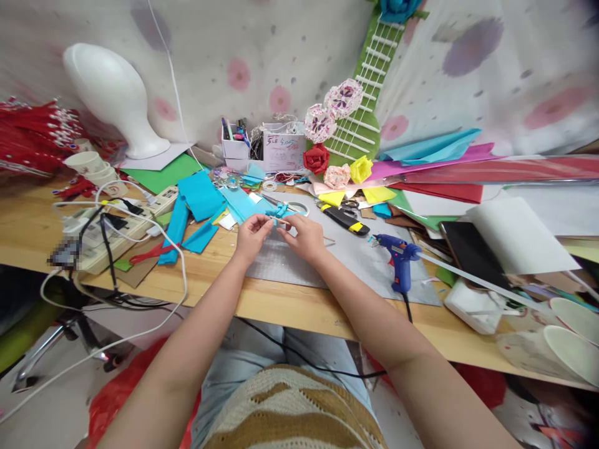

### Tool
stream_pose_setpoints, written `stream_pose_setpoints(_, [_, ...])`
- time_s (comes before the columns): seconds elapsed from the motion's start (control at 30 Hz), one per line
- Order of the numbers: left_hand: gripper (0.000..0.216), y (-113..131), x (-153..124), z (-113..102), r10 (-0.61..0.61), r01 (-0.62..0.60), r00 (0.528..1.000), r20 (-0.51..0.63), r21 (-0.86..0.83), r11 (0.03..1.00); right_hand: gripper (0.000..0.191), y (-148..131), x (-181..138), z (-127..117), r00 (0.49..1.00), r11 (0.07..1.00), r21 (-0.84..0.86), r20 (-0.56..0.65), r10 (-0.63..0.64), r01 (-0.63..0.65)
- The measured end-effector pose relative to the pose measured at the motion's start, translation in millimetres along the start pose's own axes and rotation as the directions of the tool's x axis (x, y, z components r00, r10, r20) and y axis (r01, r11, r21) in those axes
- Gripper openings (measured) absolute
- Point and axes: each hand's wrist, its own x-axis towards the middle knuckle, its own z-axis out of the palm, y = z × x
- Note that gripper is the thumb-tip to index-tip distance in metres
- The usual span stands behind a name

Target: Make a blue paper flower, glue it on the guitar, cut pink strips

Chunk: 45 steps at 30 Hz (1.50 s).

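Observation:
My left hand [251,238] and my right hand [303,237] meet above the grey cutting mat [290,272], fingertips pinched close together. Between them runs a thin stick [281,221], with a bit of light blue paper at its left end. Both hands are closed on this small work; the fingers hide part of it. Just beyond the fingertips lie crumpled blue paper [282,209] and scissors [299,208], partly covered. To the left are blue paper sheets [202,196]. A utility knife [344,219] with a black and yellow handle rests right of my right hand.
A blue glue gun [397,257] stands on the mat at the right, its cord dropping over the table edge. Power strips [112,240] and white cables crowd the left. Behind are a pen box [235,147], paper flowers [320,123] and a green guitar-shaped piece [360,134]. Paper cups [568,349] stand front right.

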Motion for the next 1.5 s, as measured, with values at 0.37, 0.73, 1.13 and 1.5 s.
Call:
stream_pose_setpoints(0.37, [0.02,-7.8,-7.6,2.5,0.236,-0.245,0.969,0.068,0.305,0.92,0.017,-0.5,1.4,1.1,1.0,0.999,-0.039,-0.001,-0.008,0.008])
stream_pose_setpoints(0.73, [0.03,-8.1,-10.4,2.7,0.389,-0.389,0.91,0.141,0.614,0.687,0.017,-0.6,0.9,-0.8,0.994,0.999,-0.038,0.107,-0.033,0.038])
stream_pose_setpoints(1.13, [0.027,-10.6,-10.3,0.2,0.373,-0.399,0.91,0.179,0.619,0.676,0.02,-3.4,-0.8,-3.3,0.993,0.999,-0.032,0.115,-0.028,0.032])
stream_pose_setpoints(1.5, [0.037,-5.6,-18.0,-0.3,0.372,-0.344,0.912,0.171,0.813,0.47,0.019,1.8,-3.2,-1.2,0.99,0.992,-0.117,0.136,-0.038,0.054])
